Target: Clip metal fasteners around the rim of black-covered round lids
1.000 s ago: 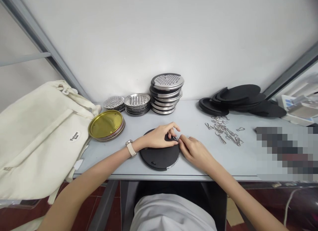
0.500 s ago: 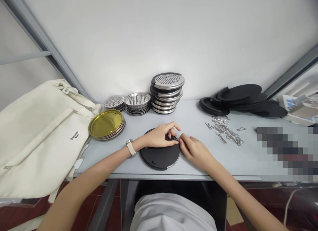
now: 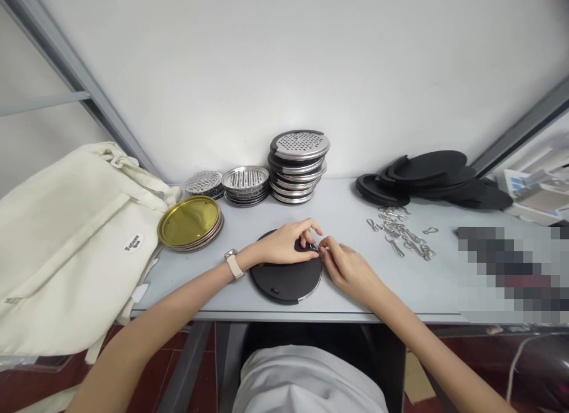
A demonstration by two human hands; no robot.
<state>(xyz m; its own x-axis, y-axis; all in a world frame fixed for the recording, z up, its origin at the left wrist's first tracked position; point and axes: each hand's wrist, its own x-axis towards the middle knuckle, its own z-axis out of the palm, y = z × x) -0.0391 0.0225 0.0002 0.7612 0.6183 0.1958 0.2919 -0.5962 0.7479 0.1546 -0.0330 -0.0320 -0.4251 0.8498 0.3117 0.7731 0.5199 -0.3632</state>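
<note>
nearest, light grey cloth [image 3: 311, 380] covers the person's lap below the front edge of the pale desk [image 3: 178, 274]. just past that edge, a round black disc [image 3: 291, 281] lies flat, with a small dark slot near its close side and a shiny metal rim showing along the lower right.

the left hand [image 3: 287, 243], with a watch [image 3: 233, 264] on a pale strap at the wrist, lies across the disc's far half. its thumb points to the right and its index finger is raised and bent; whether its fingers grip anything i cannot tell. at the disc's right edge, the fingers of the right hand [image 3: 349, 272] are pinched together on a small metal clip [image 3: 314, 246], partly hidden between the two hands.

at the left, a cream bag [image 3: 62, 253] leans against the desk. farther in on that side sits a stack of round lids [image 3: 190, 220], the top one gold. to the right of the hands, loose metal clips [image 3: 402, 230] lie scattered, and behind them is a heap of black discs [image 3: 431, 166].

toward the back stand two low stacks of perforated metal discs [image 3: 246, 179] and a taller stack of black-edged graters [image 3: 302, 145], close to the white wall [image 3: 284, 63].
</note>
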